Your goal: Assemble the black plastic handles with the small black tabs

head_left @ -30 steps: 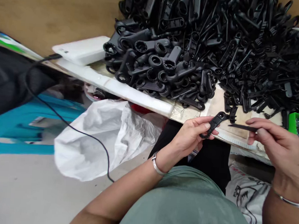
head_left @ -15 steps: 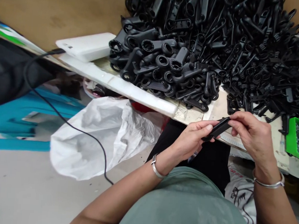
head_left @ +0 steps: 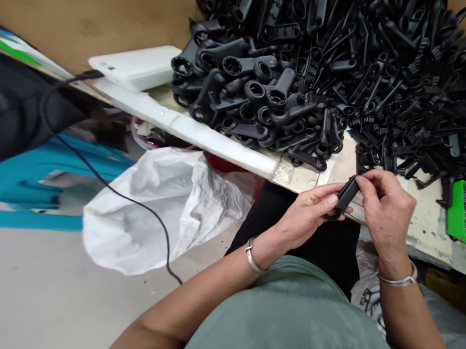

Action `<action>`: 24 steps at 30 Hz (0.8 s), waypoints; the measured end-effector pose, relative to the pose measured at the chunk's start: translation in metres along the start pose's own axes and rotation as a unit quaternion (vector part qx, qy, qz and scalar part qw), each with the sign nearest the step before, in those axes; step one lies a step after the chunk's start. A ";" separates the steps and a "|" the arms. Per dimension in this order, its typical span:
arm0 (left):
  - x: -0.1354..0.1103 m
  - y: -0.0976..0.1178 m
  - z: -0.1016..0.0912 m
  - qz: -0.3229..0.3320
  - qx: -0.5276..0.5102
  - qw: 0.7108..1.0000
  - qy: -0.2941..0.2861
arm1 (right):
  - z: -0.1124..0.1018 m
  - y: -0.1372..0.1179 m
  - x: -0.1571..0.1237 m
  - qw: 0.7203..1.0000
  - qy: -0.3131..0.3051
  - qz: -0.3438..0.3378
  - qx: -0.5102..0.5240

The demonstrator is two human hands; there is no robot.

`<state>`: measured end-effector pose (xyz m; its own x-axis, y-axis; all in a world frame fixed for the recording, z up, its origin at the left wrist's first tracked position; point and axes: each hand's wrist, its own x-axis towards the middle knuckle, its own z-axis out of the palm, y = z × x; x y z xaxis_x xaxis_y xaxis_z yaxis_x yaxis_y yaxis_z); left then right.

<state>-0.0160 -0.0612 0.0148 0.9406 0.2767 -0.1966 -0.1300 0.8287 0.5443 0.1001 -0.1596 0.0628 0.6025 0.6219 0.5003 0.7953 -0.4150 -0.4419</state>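
Our right hand (head_left: 384, 210), a second ago apart at 3 o'clock with thin strip, now meets left hand (head_left: 307, 213). Both hands' fingers pinch black plastic part (head_left: 346, 196) at 6 o'clock of parts pile (head_left: 342, 70), over table edge (head_left: 227, 145). We judge pieces joined.

**What the things are made of**

The small black part (head_left: 346, 196) pinched between the left hand (head_left: 305, 216) and the right hand (head_left: 386, 210) looks like hard plastic, smooth and a bit dull. The big heap of black handles (head_left: 285, 93) is the same kind of plastic, with a soft shine on the round ends. The worktop (head_left: 422, 233) under it is pale, rough and scuffed. The flat white box (head_left: 137, 66) is smooth plastic. The thin black cable (head_left: 109, 188) looks rubbery. The white sack (head_left: 163, 207) is crinkly and looks like woven plastic. The bangle (head_left: 252, 248) on the left wrist is shiny metal. The shirt (head_left: 287, 315) is soft grey-green cloth. The wall (head_left: 88, 13) behind is dull brown wood.
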 end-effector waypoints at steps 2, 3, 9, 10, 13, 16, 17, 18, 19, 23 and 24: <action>0.000 -0.001 0.001 0.007 -0.006 1.000 -0.005 | 0.004 -0.001 -0.002 1.000 0.014 0.007 0.002; 0.000 -0.001 0.002 0.011 -0.009 1.000 -0.007 | 0.006 -0.001 -0.003 1.000 0.018 0.005 0.002; -0.001 -0.002 0.007 0.047 0.058 0.997 0.034 | 0.017 -0.001 -0.012 1.000 0.025 0.008 -0.003; -0.002 -0.001 0.007 0.054 0.081 0.994 0.048 | 0.018 0.000 -0.013 1.000 0.020 0.015 0.003; -0.005 0.002 0.007 0.069 0.138 0.985 0.074 | 0.015 0.007 -0.014 0.995 -0.032 0.059 0.080; -0.008 0.006 0.006 0.089 0.201 0.972 0.079 | 0.008 0.015 -0.013 0.948 -0.152 0.125 0.249; -0.010 0.007 0.006 0.092 0.222 0.968 0.075 | 0.006 0.016 -0.013 0.925 -0.186 0.144 0.298; -0.011 0.008 0.005 0.095 0.240 0.963 0.073 | 0.006 0.016 -0.013 0.906 -0.206 0.159 0.333; -0.011 0.008 0.005 0.096 0.255 0.960 0.072 | 0.006 0.016 -0.014 0.896 -0.209 0.171 0.352; -0.013 0.009 0.001 0.092 0.309 0.942 0.096 | 0.014 0.012 -0.023 0.895 -0.157 0.202 0.366; -0.013 0.010 0.000 0.092 0.322 0.937 0.100 | 0.017 0.011 -0.025 0.892 -0.157 0.207 0.371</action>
<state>-0.0294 -0.0564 0.0226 0.8351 0.5245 -0.1657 -0.0072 0.3116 0.9502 0.0930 -0.1687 0.0332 0.6929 0.7211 -0.0019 0.1761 -0.1718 -0.9693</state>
